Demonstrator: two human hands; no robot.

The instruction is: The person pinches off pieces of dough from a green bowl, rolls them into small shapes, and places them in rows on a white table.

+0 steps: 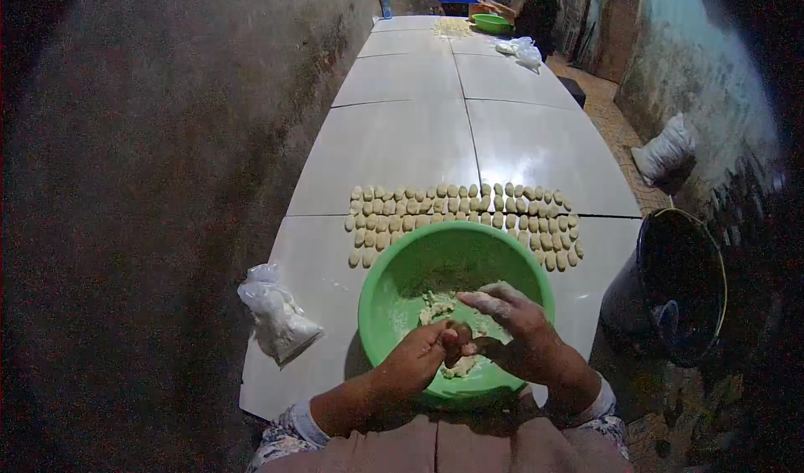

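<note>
A green basin [374,305] sits at the near end of the table, with crumbly pale dough [437,307] in its bottom. Over the basin, my left hand [423,354] is closed with its fingers curled; whatever lies in it, if anything, is hidden. Close beside it, my right hand [523,326] has its fingers stretched out and dusted white, and its thumb reaches toward the left hand. Just beyond the basin, many small oval dough pieces [435,206] lie in rows on the table.
A clear bag of white powder [280,318] rests at the table's left edge. On the floor to the right stands a dark bucket [620,305], with a white sack [666,148] farther back. At the far end are a person [538,16], another green basin [492,25] and a plastic bag [523,51].
</note>
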